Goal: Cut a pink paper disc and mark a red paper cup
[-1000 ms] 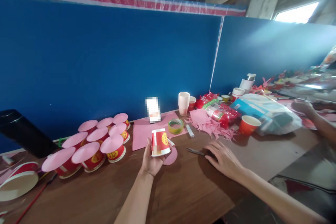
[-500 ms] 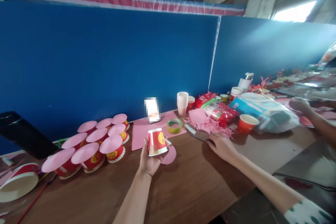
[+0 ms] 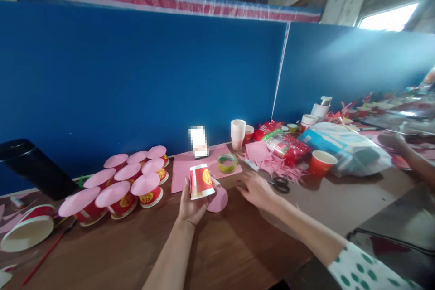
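In my left hand [image 3: 193, 206] is a red paper cup [image 3: 201, 182] with a yellow emblem, held upside down and slightly tilted. A pink paper disc [image 3: 217, 200] shows just beyond those fingers, beside a small white stick [image 3: 215, 181]; I cannot tell whether the hand touches either one. My right hand [image 3: 255, 189] hovers low over the brown table [image 3: 238, 244], fingers apart and holding nothing. Black-handled scissors [image 3: 280, 184] lie behind it, their blades partly hidden. A green-yellow tape roll [image 3: 226, 163] rests on pink paper [image 3: 181, 173] ahead.
Several inverted cups topped with pink discs [image 3: 113, 194] stand at left, near a black bottle [image 3: 37, 167] and a tipped-over cup [image 3: 29, 231]. Pink paper strips [image 3: 268, 161], an orange cup [image 3: 322, 163] and a plastic bag [image 3: 356, 152] sit at right. A co-worker's hand [image 3: 390, 141] is far right.
My right hand has moved left, away from the scissors handles, which now show. The cup stays in my left hand, hardly moved.
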Motion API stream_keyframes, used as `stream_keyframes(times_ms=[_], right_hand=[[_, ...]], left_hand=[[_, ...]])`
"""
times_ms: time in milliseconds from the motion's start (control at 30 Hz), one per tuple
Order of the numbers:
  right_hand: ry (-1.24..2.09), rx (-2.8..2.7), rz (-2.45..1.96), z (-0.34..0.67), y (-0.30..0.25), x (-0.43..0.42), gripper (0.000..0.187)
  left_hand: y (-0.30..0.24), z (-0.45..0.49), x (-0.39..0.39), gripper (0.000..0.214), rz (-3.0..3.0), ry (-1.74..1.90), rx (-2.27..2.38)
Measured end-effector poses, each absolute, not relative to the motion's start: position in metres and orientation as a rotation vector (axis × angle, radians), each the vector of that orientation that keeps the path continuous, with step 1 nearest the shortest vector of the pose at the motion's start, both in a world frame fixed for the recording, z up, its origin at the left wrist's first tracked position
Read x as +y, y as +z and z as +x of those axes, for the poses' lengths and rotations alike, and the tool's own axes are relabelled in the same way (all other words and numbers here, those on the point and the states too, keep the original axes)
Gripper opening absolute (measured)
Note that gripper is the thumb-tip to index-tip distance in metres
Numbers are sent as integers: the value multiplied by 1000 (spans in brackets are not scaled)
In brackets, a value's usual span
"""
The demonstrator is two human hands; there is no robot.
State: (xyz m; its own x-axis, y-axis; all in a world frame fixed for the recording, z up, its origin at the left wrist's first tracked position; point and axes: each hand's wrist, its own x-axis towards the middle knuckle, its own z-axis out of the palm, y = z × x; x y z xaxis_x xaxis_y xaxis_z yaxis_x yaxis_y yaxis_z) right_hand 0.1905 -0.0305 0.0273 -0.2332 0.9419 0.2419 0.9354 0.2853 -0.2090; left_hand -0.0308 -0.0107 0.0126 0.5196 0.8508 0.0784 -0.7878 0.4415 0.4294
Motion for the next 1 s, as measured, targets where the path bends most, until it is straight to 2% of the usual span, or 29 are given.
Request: stream_keyframes(times_ms=[267,467,633,1000], right_hand=[[288,-2100,-1472,153,26,-16,18],[1223,-1423,-1080,135,13,-10,33],[1312,-1350,-1020,119,5,0,41],[1354,-1209,-852,129,-17,2,41]], left_hand=[[12,-32,-11,57,454,1043,184],[14,-29,-12,56,470,1005,204],[12,-28,-12,56,523,1034,219],[5,-16,-12,51,568,1071,289]])
